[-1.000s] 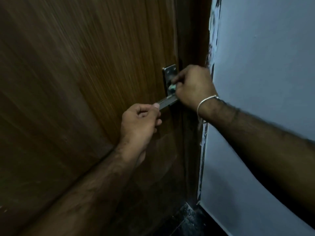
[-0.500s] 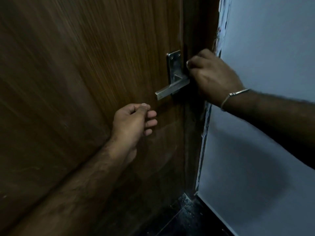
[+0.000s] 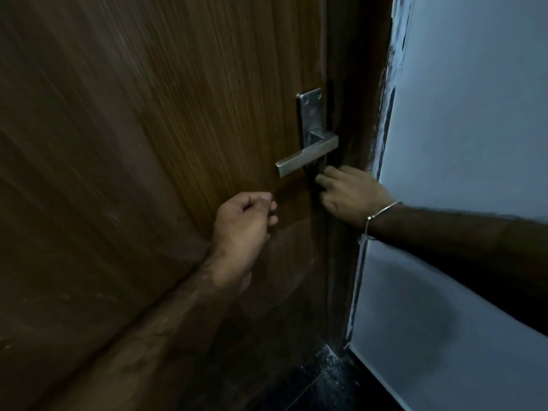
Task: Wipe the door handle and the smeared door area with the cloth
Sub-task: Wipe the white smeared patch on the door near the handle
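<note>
The right hand (image 3: 350, 194), fingers curled, presses the door edge just below the brushed-steel lever handle (image 3: 307, 158); any cloth is hidden. The left hand (image 3: 243, 223) hangs loosely curled, holding nothing, before the brown wood-grain door (image 3: 148, 143).

Both bare forearms reach forward — the left hand (image 3: 243, 223) loosely curled, holding nothing; the braceleted right hand (image 3: 350, 194) higher, fingers curled, grip unclear.
</note>
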Demonstrator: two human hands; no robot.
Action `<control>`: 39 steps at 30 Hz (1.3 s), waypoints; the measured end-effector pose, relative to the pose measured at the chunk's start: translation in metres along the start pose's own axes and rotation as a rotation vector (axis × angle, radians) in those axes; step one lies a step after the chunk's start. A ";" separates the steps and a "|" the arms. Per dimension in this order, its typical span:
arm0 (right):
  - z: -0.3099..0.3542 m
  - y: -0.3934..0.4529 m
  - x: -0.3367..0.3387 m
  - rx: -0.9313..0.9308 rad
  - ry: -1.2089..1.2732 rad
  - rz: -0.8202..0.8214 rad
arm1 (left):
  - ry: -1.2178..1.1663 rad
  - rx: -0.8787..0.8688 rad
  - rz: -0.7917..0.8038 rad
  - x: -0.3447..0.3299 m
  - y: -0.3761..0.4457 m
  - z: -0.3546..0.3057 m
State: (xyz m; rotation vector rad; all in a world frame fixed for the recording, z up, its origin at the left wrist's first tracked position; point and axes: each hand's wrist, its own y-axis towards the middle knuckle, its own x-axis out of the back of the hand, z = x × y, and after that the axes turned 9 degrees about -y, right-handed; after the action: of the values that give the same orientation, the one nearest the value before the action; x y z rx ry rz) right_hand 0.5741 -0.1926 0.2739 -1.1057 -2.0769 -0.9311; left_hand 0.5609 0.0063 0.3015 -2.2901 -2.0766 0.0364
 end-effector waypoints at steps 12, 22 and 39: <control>0.089 0.045 0.018 -1.150 1.342 -0.441 | 0.021 -0.081 -0.108 0.010 0.013 -0.007; 0.103 0.052 0.070 -1.220 1.965 -0.335 | 0.052 -0.220 -0.163 0.023 0.015 -0.016; 0.041 -0.044 0.164 -0.872 2.345 -0.170 | -0.357 0.150 0.186 0.017 -0.078 -0.087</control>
State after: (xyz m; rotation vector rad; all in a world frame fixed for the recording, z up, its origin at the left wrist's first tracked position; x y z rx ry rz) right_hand 0.4514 -0.1057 0.3626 0.3047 0.2578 -1.7362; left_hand 0.4891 0.0287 0.3925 -2.5201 -1.9075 0.6286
